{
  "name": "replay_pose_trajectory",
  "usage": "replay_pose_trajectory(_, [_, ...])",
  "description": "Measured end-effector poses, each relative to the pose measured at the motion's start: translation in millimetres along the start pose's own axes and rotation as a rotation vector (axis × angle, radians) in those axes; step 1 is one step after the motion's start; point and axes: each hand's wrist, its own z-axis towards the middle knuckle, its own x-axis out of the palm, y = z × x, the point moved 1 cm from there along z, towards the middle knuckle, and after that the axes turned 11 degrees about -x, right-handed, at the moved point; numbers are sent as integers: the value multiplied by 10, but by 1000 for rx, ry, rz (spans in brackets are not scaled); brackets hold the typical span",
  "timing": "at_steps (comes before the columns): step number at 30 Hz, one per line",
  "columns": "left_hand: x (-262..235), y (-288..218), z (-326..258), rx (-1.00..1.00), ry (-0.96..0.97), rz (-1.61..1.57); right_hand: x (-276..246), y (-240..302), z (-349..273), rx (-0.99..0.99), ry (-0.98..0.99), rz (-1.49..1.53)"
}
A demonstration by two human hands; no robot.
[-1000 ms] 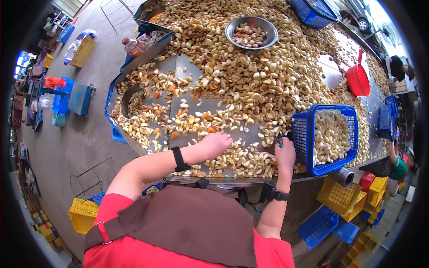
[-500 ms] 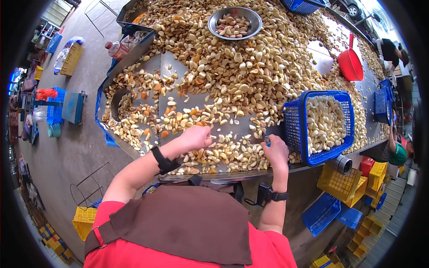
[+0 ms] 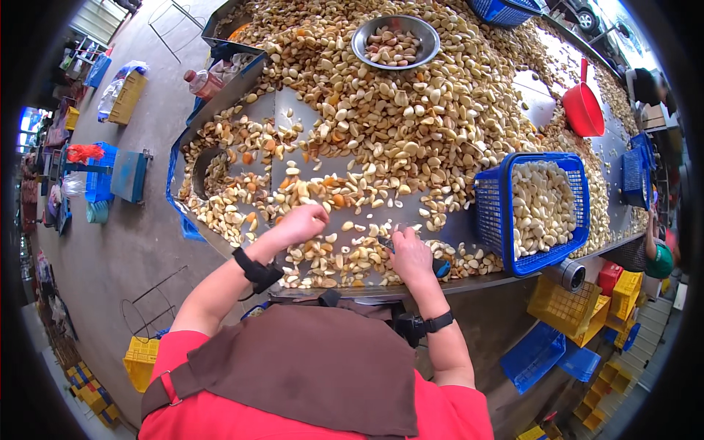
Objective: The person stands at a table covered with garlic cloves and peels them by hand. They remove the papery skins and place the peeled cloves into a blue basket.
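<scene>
I see a long metal table (image 3: 447, 220) running across most of the view, heaped with pale and tan cloves (image 3: 411, 110) that thin out toward the near edge, where bare steel shows. On the table's right sits a blue basket (image 3: 493, 213) filled with clean white cloves, just beside the right hand. Farther back a red scoop (image 3: 583, 110) lies on the heap at the right, and a round metal bowl (image 3: 396, 22) with a few brownish cloves rests on top of the pile at the far end. A brown apron (image 3: 308, 367) over a red shirt fills the bottom of my view.

My two hands are apart, both low over the thin scatter by the near edge. The left hand (image 3: 301, 224) is curled, knuckles up, resting on the loose cloves; I cannot tell whether it grips one. The right hand (image 3: 411, 257) is closed around a small dark-handled knife (image 3: 387, 243), its blade end poking out toward the left; a blue bit shows at the other side of the fist. Each wrist wears a black band.

On the floor at lower right lie yellow crates (image 3: 565, 312) and blue ones.
</scene>
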Motion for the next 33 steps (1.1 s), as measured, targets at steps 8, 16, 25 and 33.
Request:
replay_pose_trajectory(8, [332, -361, -190, -171, 599, -747, -495, -28, 25, 67, -156, 297])
replay_pose_trajectory(16, [642, -580, 29, -254, 758, -992, -717, -343, -216, 221, 48, 2])
replay_pose_trajectory(25, [378, -627, 118, -218, 663, -972, -194, -146, -307, 110, 106, 22])
replay_pose_trajectory(33, [812, -782, 19, -225, 780, -742, -558, -147, -235, 81, -173, 611])
